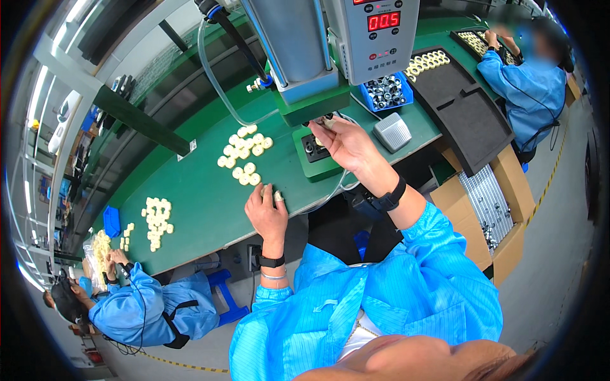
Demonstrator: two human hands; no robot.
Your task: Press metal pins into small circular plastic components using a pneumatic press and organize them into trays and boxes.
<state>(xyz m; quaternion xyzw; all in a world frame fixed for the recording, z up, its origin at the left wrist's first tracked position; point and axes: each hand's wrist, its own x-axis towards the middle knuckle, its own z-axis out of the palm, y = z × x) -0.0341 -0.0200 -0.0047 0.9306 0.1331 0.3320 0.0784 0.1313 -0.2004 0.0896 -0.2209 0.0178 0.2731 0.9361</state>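
Note:
My right hand (348, 145) reaches under the head of a bench press (311, 105), its fingers drawn together just above the black fixture (311, 150) on the green base. A small dark piece shows at those fingertips, too small to name. Part of a pale round piece shows in the fixture beneath the hand. My left hand (267, 214) rests on the green bench (210, 213) near its front edge, fingers stretched forward, with pale covers on some fingertips. Just beyond it lies a cluster of cream round parts (244, 147).
A blue bin of metal parts (387, 93), a grey box-like switch (393, 132) and black trays (473, 120) stand right of the press. Below them is an open carton (486, 206). More cream parts (157, 222) lie left. Co-workers sit at left (152, 305) and far right (524, 89).

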